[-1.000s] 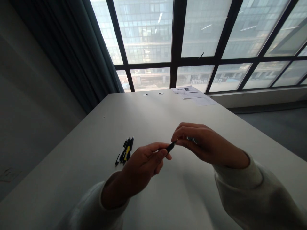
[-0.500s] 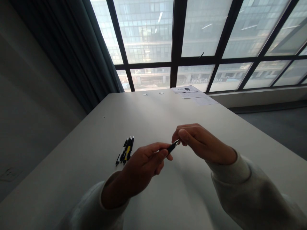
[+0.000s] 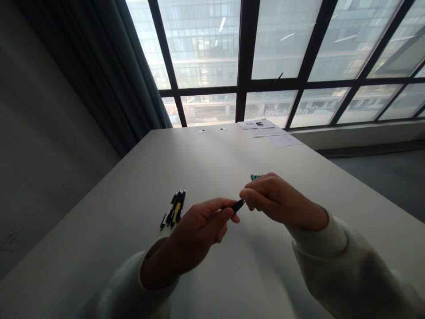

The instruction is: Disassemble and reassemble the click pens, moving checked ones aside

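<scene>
My left hand (image 3: 202, 230) is closed around a black pen (image 3: 237, 206), whose tip end points up and to the right. The fingers of my right hand (image 3: 275, 197) pinch the pen's tip end and cover most of its silver tip. Left of my left hand, several black pens (image 3: 174, 208) lie in a loose bunch, one with a yellow part and one with a white part. Behind my right hand, the ends of several small items (image 3: 257, 176) with green and black parts show; my hand hides the rest of them.
The white table (image 3: 199, 164) reaches back to a large window. Printed papers (image 3: 265, 130) lie at its far right corner. Two round cable-hole covers (image 3: 223, 129) are set near the far edge. A dark curtain (image 3: 133, 79) hangs at the left.
My right hand has shifted slightly down and its fingers have closed over the pen's silver tip. The green and black items behind it have come into sight. My left hand has stayed put.
</scene>
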### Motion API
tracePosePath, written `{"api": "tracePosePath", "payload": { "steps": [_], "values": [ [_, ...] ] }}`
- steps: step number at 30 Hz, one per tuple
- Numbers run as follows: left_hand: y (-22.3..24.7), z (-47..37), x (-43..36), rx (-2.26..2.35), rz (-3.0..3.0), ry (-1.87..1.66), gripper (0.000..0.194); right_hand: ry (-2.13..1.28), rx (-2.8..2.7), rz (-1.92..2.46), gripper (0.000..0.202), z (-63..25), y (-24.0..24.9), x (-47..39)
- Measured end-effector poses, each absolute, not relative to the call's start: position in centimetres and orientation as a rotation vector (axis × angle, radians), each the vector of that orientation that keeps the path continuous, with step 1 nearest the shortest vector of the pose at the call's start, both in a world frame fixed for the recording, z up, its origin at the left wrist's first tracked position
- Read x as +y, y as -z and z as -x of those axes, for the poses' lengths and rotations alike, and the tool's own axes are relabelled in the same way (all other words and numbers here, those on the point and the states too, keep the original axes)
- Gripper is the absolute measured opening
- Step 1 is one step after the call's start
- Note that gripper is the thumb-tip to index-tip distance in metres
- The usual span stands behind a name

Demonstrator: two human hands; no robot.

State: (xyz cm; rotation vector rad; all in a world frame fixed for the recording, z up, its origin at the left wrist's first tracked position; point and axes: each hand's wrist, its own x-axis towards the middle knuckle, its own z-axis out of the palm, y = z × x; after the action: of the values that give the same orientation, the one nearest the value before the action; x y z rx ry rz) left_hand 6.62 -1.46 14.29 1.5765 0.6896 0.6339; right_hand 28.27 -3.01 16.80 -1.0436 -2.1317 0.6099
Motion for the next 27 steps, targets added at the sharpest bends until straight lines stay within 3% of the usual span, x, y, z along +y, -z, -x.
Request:
{"api": "tracePosePath", "payload": {
  "steps": [7, 14, 21, 27],
  "values": [
    [-14.40, -6.22, -1.26, 0.728, -1.610, -0.630, 0.029, -0.638, -2.116, 1.018, 0.027, -28.29, -17.15, -3.36],
    [-13.98, -6.04, -1.13, 0.737, -1.672, -0.618, 0.028, -0.610, -2.095, 1.133, 0.054, -27.92, -16.66, -2.99],
    [-13.99, -5.83, -0.97, 0.739, -1.689, -0.613, 0.032, -0.682, -2.154, 1.008, 0.026, -28.22, -17.19, -3.37],
    [-14.12, -6.12, -1.10, 0.789, -1.741, -0.631, 0.029, -0.599, -2.176, 1.089, 0.045, -27.49, -16.73, -2.99]
  ]
}}
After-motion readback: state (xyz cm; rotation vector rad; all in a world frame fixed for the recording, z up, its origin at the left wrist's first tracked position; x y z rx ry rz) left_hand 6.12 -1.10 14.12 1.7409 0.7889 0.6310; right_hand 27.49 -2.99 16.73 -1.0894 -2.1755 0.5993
